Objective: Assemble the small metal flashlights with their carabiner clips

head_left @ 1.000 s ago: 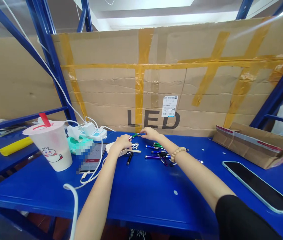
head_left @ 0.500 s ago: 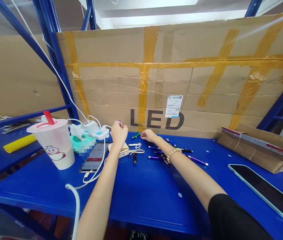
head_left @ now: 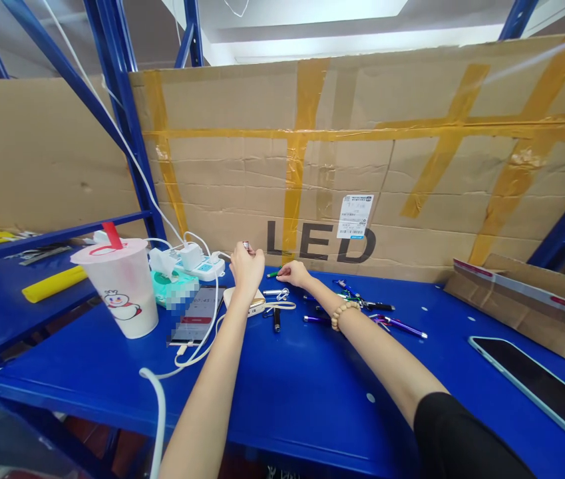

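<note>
My left hand (head_left: 247, 269) is raised near the cardboard, above a cream power bank (head_left: 257, 304), with its fingers closed. A small shiny tip pokes out at the top of them; the rest of that thing is hidden. To its right, my right hand (head_left: 293, 273) reaches down with thumb and fingers pinched at the end of a slim green pen-like light (head_left: 273, 274) lying on the table. Between and below the hands lie a silver pen-like light (head_left: 275, 293) with a ring and a short black one (head_left: 277, 320). Under my right forearm spread several blue, purple and black pens (head_left: 402, 326).
A milk-tea cup (head_left: 120, 286) with a red straw, a tissue pack (head_left: 175, 287), a power strip (head_left: 205, 267) and a phone (head_left: 197, 316) with white cables stand left. At right are a larger phone (head_left: 536, 392) and an open cardboard box (head_left: 526, 303). Taped cardboard (head_left: 242, 173) walls the back.
My right hand has closed in on the green light, its fingertips now at the light's end. My left hand stays raised and closed. The whole view has shifted slightly.
</note>
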`<action>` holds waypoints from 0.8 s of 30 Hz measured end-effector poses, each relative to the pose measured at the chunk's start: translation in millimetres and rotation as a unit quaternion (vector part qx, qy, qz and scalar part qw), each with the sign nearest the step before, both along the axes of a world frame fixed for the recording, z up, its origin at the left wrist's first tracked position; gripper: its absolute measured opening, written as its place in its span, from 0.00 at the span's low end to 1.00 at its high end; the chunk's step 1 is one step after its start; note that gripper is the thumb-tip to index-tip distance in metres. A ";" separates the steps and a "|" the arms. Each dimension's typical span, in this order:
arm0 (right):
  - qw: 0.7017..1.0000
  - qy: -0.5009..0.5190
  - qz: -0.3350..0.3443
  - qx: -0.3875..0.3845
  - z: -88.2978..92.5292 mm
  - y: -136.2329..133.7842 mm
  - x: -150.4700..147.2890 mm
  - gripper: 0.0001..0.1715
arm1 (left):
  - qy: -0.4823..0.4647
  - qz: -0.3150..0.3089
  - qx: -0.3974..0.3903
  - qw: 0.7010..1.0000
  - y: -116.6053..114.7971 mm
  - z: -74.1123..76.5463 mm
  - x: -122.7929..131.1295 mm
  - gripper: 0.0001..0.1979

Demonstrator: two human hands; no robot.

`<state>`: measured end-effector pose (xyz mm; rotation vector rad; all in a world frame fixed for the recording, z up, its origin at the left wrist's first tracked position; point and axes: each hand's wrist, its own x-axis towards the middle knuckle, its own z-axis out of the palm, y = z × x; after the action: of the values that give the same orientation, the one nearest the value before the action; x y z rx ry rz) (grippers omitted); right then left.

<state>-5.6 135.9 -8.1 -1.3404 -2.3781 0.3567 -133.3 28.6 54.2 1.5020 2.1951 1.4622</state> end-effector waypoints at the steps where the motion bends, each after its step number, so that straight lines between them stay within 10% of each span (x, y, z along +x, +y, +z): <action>1: 1.000 0.001 -0.002 0.000 -0.4 1.6 -2.9 0.13 | -0.002 0.000 0.001 1.000 0.5 -0.1 -0.4 0.04; 11: 1.000 -0.004 0.006 0.007 0.4 -2.5 -3.3 0.06 | -0.021 0.007 0.060 0.998 4.3 -5.1 2.7 0.05; 24: 0.996 0.004 0.084 -0.008 -0.2 -74.5 57.2 0.04 | 0.011 -0.028 0.050 0.998 5.3 -11.2 13.1 0.05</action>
<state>51.6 61.3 -8.3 -1.1461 -2.4926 0.4269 -120.2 33.9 43.0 1.6043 2.1025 1.5673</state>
